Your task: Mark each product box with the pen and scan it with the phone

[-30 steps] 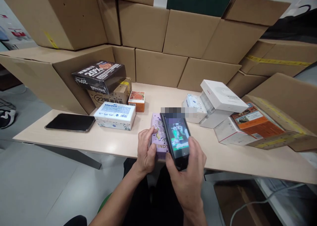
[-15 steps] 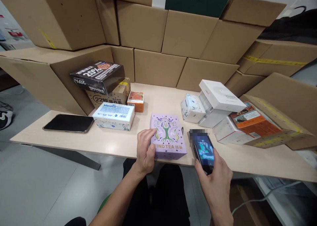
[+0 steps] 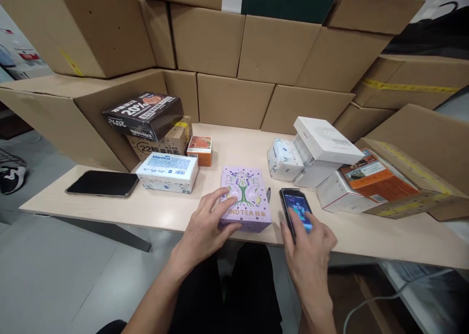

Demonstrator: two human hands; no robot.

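A purple tea box [image 3: 245, 183], printed FIND TEA, lies flat near the table's front edge. My left hand [image 3: 207, 221] rests over its front left corner, with spread fingers on the lid and the thumb along the front side. To the right of the box lies a black phone with a lit screen [image 3: 293, 200]. Over its lower part is my right hand [image 3: 309, 246]; the index finger reaches onto the screen and the thumb runs along the left edge. The remaining fingers are bent and partly blurred, off to the right side. A small dark object [image 3: 268, 194] sits between box and phone.
At left are a dark phone [image 3: 102, 183], a tissue pack [image 3: 168, 173], a black box [image 3: 146, 114] and a small orange box [image 3: 200, 151]. White boxes [image 3: 328, 138] and an orange-printed box [image 3: 379, 177] stand at right. Cardboard boxes [image 3: 234, 99] wall the back.
My left hand has shifted from the tea box's left side onto its lid, fingers spreading. The lit phone has moved away from the table edge, and my right index finger now reaches its screen.
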